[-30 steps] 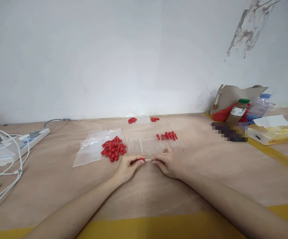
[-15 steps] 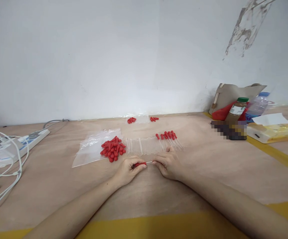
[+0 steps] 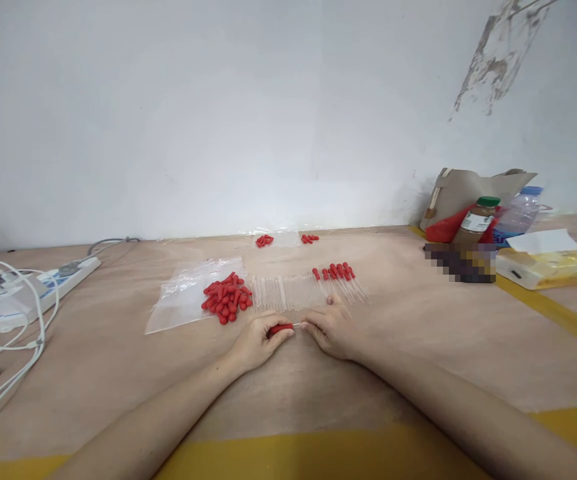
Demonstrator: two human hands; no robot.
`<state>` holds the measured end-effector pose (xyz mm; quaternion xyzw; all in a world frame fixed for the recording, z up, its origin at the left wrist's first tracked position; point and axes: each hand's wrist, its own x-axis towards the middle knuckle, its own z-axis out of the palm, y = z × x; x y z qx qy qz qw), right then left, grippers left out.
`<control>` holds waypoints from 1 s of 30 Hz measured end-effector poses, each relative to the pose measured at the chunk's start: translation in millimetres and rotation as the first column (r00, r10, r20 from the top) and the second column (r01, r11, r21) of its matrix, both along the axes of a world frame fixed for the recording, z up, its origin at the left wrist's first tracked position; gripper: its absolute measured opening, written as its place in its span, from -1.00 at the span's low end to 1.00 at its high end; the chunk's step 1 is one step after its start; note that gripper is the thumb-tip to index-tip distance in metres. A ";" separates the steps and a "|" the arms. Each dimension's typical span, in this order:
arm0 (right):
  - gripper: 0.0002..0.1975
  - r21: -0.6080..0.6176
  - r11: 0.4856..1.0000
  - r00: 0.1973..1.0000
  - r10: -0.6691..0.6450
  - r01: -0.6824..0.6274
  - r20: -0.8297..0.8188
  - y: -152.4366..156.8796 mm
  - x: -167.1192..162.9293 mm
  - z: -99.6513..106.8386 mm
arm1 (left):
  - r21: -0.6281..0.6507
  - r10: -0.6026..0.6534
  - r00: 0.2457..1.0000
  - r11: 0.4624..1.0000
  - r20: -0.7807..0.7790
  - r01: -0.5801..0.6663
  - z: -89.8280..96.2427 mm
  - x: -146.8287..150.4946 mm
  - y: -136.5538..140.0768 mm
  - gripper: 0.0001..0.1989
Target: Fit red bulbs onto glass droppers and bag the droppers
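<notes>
My left hand [image 3: 261, 340] is closed around a red rubber dropper bulb [image 3: 281, 329], its open end facing right. My right hand [image 3: 332, 328] pinches a thin clear glass tube [image 3: 296, 325], whose short visible end meets the bulb; how deep it sits inside is hidden. Just beyond the hands lies a row of clear glass tubes [image 3: 288, 293]. At the row's right end, several droppers [image 3: 340, 271] have red bulbs on their tops. A heap of loose red bulbs [image 3: 227, 298] rests left of the row, partly on a clear plastic bag [image 3: 178, 297].
Small groups of red bulbs [image 3: 264, 241] lie near the wall on clear plastic. A power strip [image 3: 68, 287] and white cables [image 3: 38, 347] occupy the left. At right stand a green-capped bottle [image 3: 476, 223], a grey bag [image 3: 456, 190] and a tissue pack [image 3: 551, 263].
My right hand has shifted slightly left, so less of the glass tube shows between it and the bulb. My left hand stays nearly still.
</notes>
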<state>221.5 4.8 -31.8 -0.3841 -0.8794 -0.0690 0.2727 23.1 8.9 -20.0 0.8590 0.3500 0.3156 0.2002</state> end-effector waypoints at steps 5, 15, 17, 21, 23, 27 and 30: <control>-0.79 0.076 0.997 0.991 0.012 -0.022 0.130 -3.6 6.6 12.0 | 0.034 0.011 1.000 0.999 0.028 -0.012 -1.0 -2.0 3.3 -0.85; -0.74 -0.340 0.789 0.775 -0.595 0.512 -0.212 28.1 51.1 17.5 | -0.111 0.014 0.999 0.994 0.051 -0.009 -7.4 -4.3 6.3 -0.67; -0.71 -0.443 0.648 0.628 -0.748 0.619 -0.216 39.5 61.5 16.0 | -0.081 0.001 1.000 0.997 0.004 -0.001 -5.2 -3.9 5.2 -0.78; -0.66 -0.495 0.511 0.509 -0.847 0.703 -0.152 54.7 69.7 10.3 | -0.065 -0.013 0.999 0.998 -0.047 0.010 -1.4 -3.1 3.8 -0.85; -0.65 -0.495 0.484 0.496 -0.860 0.722 -0.119 58.1 69.1 7.5 | -0.063 -0.015 0.999 0.998 -0.048 0.012 -1.1 -2.9 4.1 -0.85; -0.64 -0.466 0.483 0.502 -0.860 0.741 -0.093 59.4 67.0 4.0 | -0.065 -0.025 0.999 0.998 -0.035 0.022 -1.8 -3.4 5.3 -0.85; -0.64 -0.453 0.489 0.508 -0.857 0.745 -0.091 58.5 66.9 3.5 | -0.079 -0.030 0.998 0.997 -0.051 0.026 -1.9 -4.0 5.5 -0.85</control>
